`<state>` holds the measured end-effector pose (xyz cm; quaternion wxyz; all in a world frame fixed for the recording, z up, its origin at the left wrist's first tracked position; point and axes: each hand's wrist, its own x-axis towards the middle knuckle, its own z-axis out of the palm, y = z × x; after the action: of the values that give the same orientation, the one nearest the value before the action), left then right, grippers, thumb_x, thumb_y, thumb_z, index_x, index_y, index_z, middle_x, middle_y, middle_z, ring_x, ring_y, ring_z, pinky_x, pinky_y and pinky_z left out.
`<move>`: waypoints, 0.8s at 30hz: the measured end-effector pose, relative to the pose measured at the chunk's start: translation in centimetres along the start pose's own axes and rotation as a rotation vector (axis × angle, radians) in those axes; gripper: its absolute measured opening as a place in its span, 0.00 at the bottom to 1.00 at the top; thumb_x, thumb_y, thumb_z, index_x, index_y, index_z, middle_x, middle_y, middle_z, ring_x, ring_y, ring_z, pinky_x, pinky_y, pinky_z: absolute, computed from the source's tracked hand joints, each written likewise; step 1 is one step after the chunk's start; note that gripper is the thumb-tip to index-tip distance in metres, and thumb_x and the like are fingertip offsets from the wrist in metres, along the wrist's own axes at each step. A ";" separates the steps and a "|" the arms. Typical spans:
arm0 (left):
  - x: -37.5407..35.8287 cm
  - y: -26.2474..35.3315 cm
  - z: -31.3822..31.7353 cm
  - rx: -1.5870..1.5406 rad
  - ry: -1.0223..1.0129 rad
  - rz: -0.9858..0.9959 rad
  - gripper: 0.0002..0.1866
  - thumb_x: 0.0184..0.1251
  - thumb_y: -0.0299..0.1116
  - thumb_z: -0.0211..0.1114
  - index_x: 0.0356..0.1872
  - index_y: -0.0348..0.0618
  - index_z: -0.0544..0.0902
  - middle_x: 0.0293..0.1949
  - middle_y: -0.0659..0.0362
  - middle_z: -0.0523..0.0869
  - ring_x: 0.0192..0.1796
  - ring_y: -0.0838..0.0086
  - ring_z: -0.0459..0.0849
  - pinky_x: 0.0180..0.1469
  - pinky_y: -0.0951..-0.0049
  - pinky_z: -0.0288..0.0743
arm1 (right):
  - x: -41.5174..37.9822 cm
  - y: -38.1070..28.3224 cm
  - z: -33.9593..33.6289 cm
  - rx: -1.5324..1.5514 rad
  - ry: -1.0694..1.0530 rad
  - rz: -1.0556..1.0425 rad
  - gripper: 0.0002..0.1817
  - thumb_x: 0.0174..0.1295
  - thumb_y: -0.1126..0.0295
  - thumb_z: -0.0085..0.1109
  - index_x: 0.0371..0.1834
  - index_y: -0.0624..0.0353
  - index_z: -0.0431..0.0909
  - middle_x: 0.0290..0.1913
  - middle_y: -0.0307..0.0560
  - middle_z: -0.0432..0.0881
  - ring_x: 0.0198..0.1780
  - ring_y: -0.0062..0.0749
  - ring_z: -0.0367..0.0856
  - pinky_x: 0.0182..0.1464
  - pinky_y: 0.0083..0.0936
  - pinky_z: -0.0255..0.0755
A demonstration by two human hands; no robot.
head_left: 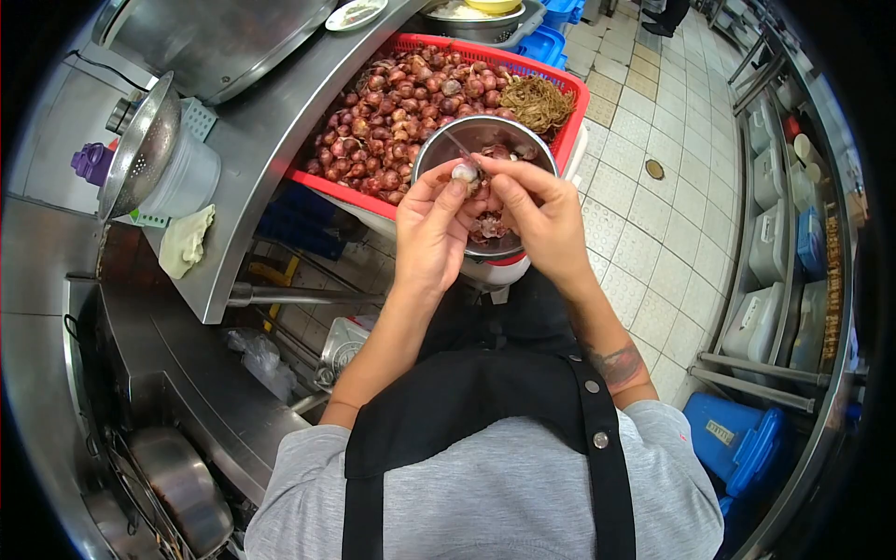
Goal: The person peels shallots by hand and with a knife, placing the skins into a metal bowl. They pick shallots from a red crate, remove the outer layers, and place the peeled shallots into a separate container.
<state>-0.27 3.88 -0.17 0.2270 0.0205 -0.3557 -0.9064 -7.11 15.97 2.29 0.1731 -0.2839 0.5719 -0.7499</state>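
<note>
My left hand (431,224) is closed, pinching a partly peeled shallot (464,174) between thumb and fingertips; its pale flesh shows. My right hand (541,210) is closed close beside it, thumb and forefinger almost touching the shallot. From the right fingertips a thin blade, seemingly of a small knife (455,142), points up and left; its handle is hidden in the hand. Both hands are over a steel bowl (431,149) holding reddish-brown shallot skins (489,227). Behind the bowl, a red basket (392,202) is full of unpeeled shallots (392,112).
Dried brown stalks or roots (539,105) lie at the basket's right end. A steel counter (271,121) runs along the left, bearing a perforated strainer (149,140) and a crumpled cloth (187,241). Shelving with lidded tubs (754,322) lines the right, beyond the tiled floor (644,215).
</note>
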 end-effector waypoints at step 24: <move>1.8 0.4 -1.5 0.082 -0.015 0.063 0.14 0.64 0.24 0.61 0.50 0.39 0.73 0.50 0.52 0.81 0.50 0.72 0.80 0.59 0.71 0.73 | -0.3 0.1 -0.4 -0.069 -0.053 0.133 0.18 0.64 0.72 0.55 0.58 0.59 0.76 0.41 0.40 0.83 0.37 0.17 0.75 0.45 0.19 0.72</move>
<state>-1.46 1.90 -0.81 0.2516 0.0118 -0.3948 -0.8835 -7.14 16.39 2.12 0.2277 -0.2708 0.6101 -0.7089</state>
